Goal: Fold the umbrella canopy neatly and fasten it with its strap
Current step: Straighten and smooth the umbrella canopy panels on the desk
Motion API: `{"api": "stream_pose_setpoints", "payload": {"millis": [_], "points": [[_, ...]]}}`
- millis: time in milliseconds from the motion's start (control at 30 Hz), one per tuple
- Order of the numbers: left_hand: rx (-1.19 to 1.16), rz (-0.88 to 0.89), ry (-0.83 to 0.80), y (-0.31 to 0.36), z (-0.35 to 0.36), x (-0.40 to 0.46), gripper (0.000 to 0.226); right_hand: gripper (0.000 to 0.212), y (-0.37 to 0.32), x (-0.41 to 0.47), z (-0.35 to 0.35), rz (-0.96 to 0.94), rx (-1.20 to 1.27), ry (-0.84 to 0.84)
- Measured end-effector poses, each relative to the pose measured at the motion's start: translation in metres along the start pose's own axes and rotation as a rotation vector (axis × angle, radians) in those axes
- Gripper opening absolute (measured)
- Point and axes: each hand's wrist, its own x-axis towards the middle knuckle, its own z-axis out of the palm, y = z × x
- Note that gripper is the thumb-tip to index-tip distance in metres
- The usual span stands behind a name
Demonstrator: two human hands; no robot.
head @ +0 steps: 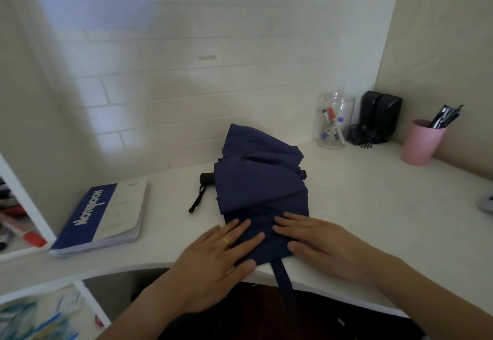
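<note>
At the desk's near edge: navy umbrella lies flat, handle to the left, strap dangling over the edge, likely kept free for fastening. Left hand and right hand both press flat on the cloth, fingers straight, gripping nothing, apparently smoothing folds

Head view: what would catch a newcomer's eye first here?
The navy umbrella canopy lies rumpled mid-desk, with the left hand and right hand pressed flat on its near edge. Its strap hangs over the desk's front edge between the hands. A blue notebook lies left.
</note>
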Motion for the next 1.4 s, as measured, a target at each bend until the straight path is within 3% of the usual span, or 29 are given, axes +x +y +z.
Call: {"api": "stream_pose_setpoints", "payload": {"millis": [67, 100, 200, 233, 267, 367, 433, 600, 667, 733, 900, 1067, 1167, 1267, 1400], "points": [[-0.029, -0.010, 0.027, -0.003, -0.007, -0.002, 0.056, 0.046, 0.000, 0.003, -0.007, 0.024, 0.132, 0.124], [-0.084, -0.049, 0.135, -0.003, -0.011, -0.001, 0.058, 0.043, 0.000, 0.008, -0.013, 0.042, 0.152, 0.265], [-0.461, -0.375, 0.749, -0.003, -0.029, 0.022, 0.038, 0.037, 0.001, 0.035, -0.037, 0.198, 0.166, 0.693], [-0.608, -0.507, 0.876, -0.005, -0.037, 0.033, 0.038, 0.040, 0.001, 0.045, -0.044, 0.293, 0.233, 0.740], [-0.787, -0.631, 0.888, -0.008, -0.045, 0.044, 0.044, 0.045, 0.000, 0.055, -0.050, 0.392, 0.342, 0.726], [-1.424, -0.735, 0.660, -0.025, -0.063, 0.066, 0.046, 0.055, 0.005, 0.077, -0.057, 0.528, 0.649, 0.603], [-1.577, -0.733, 0.538, -0.034, -0.068, 0.068, 0.041, 0.049, 0.008, 0.078, -0.061, 0.504, 0.668, 0.593], [-1.635, -0.511, 0.443, -0.033, -0.072, 0.056, 0.025, 0.026, 0.006, 0.059, -0.064, 0.350, 0.525, 0.497], [-1.656, -0.443, 0.394, -0.027, -0.069, 0.047, 0.022, 0.025, 0.008, 0.049, -0.061, 0.298, 0.427, 0.426], [-1.529, -0.399, 0.353, -0.020, -0.066, 0.038, 0.023, 0.028, 0.008, 0.039, -0.059, 0.235, 0.377, 0.350], [-1.467, -0.410, 0.349, -0.011, -0.055, 0.028, 0.019, 0.022, -0.007, 0.030, -0.060, 0.213, 0.730, 0.332], [-1.759, -0.387, 0.329, 0.002, -0.053, 0.031, 0.020, 0.035, -0.015, 0.032, -0.052, 0.159, 0.657, 0.289], [-1.857, -0.351, 0.313, 0.012, -0.052, 0.032, 0.017, 0.024, -0.015, 0.028, -0.047, 0.149, 0.576, 0.316], [-1.971, -0.330, 0.312, 0.016, -0.047, 0.029, 0.024, 0.010, -0.016, 0.019, -0.042, 0.155, 0.650, 0.340], [-1.920, -0.387, 0.303, 0.021, -0.040, 0.026, 0.033, 0.031, -0.034, 0.012, -0.041, 0.284, 0.810, 0.265]]}}
